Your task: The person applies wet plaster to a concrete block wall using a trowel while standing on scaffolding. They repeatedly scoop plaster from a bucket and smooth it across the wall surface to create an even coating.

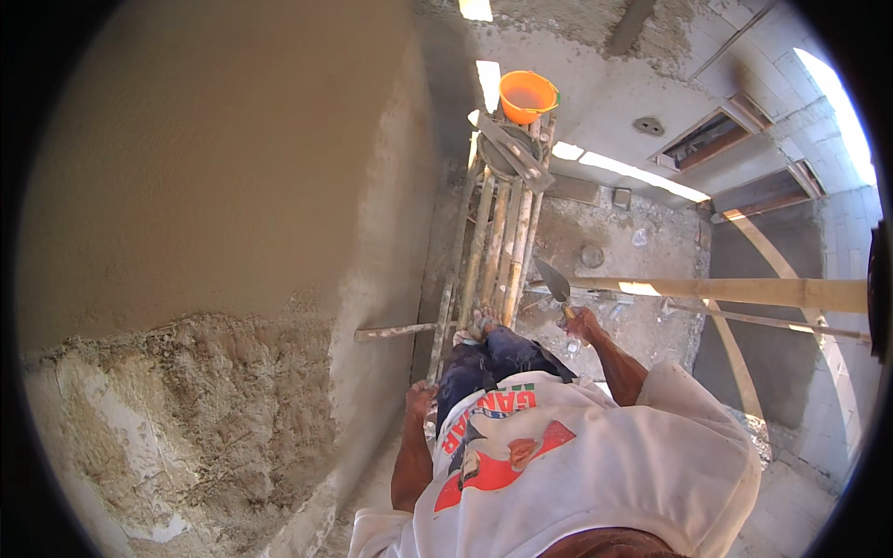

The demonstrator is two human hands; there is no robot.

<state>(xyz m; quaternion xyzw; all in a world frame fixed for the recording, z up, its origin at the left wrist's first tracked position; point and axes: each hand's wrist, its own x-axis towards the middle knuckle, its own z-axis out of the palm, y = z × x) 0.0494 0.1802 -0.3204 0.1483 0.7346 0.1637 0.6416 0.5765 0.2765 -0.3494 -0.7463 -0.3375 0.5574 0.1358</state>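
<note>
My right hand [584, 325] is closed round the handle of a pointed trowel [553, 280]. Its grey blade is held out over the floor, just right of the bamboo poles [500, 246] under my feet. Low at my left side, near the wall, is my left hand [421, 398]; it is small and partly turned away, so its fingers cannot be read. At the far end of the poles sits a round dark basin [498, 160], with a long flat board [514, 152] lying across it. Just behind the basin stands an orange bucket [526, 96].
Smooth wet-looking plaster [214, 177] covers the upper left wall, above a rough patch [223, 409]. A thick horizontal bamboo pole [744, 291] crosses on the right. A short pole [395, 331] juts toward the left wall. Far below lies a littered floor [642, 246].
</note>
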